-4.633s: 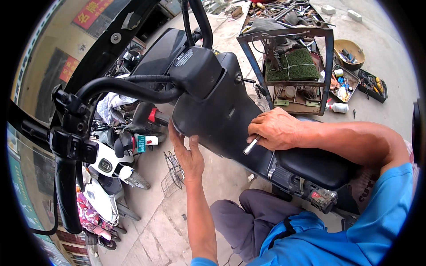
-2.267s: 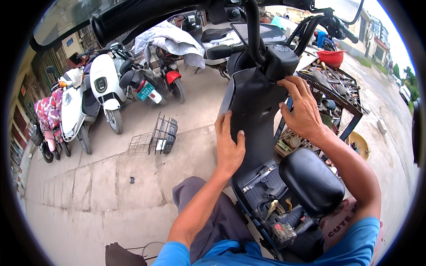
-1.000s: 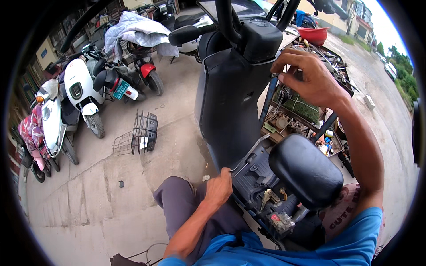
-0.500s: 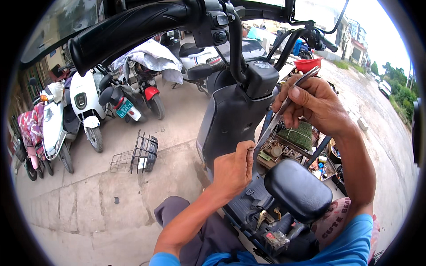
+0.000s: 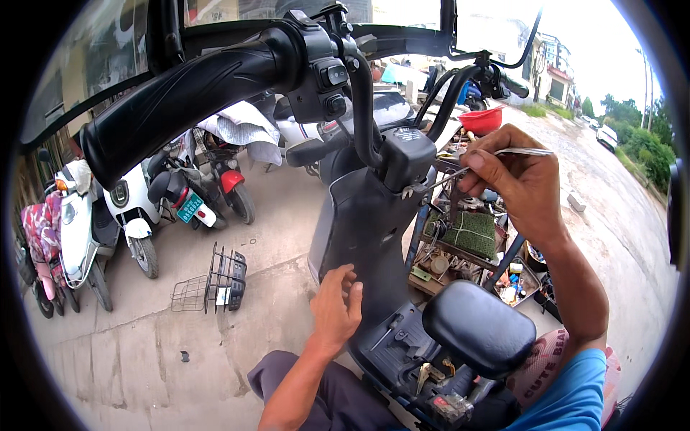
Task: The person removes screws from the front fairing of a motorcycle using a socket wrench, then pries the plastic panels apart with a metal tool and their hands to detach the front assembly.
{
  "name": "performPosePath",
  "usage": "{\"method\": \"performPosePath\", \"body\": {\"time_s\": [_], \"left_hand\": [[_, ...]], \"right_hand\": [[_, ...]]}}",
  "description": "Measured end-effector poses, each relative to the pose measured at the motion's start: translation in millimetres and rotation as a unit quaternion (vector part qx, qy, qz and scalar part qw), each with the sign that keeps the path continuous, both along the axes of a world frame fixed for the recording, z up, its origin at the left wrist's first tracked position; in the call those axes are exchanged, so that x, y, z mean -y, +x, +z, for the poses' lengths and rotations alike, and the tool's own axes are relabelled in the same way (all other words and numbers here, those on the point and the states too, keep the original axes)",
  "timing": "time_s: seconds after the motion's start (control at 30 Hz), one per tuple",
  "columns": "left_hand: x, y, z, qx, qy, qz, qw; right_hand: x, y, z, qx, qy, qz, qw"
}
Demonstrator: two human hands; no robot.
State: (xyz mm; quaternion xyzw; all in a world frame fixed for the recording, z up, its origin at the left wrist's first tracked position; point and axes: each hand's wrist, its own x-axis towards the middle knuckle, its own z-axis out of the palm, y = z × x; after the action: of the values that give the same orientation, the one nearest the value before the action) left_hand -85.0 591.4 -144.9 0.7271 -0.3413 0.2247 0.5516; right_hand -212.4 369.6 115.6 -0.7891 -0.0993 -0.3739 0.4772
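Note:
My right hand (image 5: 514, 179) grips a slim silver open-end wrench (image 5: 447, 178) between thumb and fingers. Its forked end reaches left to the black steering column cover (image 5: 410, 154) of an electric scooter; whether it touches is unclear. My left hand (image 5: 336, 307) is empty and loosely open, thumb and index finger apart, in front of the scooter's dark front panel (image 5: 363, 230). Above it stretches the black handlebar grip (image 5: 194, 90) with its switch block (image 5: 327, 86). Below and to the right sits the black padded seat (image 5: 479, 327).
On the footboard (image 5: 392, 348) lie pliers-like tools (image 5: 429, 375) and small parts. Right of the scooter stands a cluttered tool rack (image 5: 438, 262) with a green mat (image 5: 471, 233) and a red bowl (image 5: 480, 121). Several scooters (image 5: 133, 208) are parked left; a black wire basket (image 5: 224, 280) lies on the concrete.
My left hand has come away from the wrench and dropped down to the left. My right hand has turned the wrench, bringing its forked end toward the steering column. The view has shifted slightly.

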Motion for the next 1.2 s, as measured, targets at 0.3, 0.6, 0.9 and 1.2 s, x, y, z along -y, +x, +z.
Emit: {"method": "performPosePath", "body": {"time_s": [0.3, 0.6, 0.9, 1.2], "left_hand": [[-16.0, 15.1, -72.7, 0.044, 0.070, 0.011, 0.997], [-19.1, 12.9, -75.4, 0.039, 0.099, -0.013, 0.994], [-39.1, 20.0, -80.6, 0.027, 0.083, 0.011, 0.996], [-49.8, 23.6, -76.2, 0.056, 0.054, 0.033, 0.996]], "right_hand": [[2.7, -24.1, -18.9, 0.128, -0.277, 0.001, 0.952], [11.1, -49.4, -95.2, 0.046, -0.323, -0.022, 0.945], [12.9, -12.5, -55.4, 0.016, -0.070, 0.028, 0.997], [11.2, 51.8, 8.4, 0.030, -0.065, -0.078, 0.994]]}}
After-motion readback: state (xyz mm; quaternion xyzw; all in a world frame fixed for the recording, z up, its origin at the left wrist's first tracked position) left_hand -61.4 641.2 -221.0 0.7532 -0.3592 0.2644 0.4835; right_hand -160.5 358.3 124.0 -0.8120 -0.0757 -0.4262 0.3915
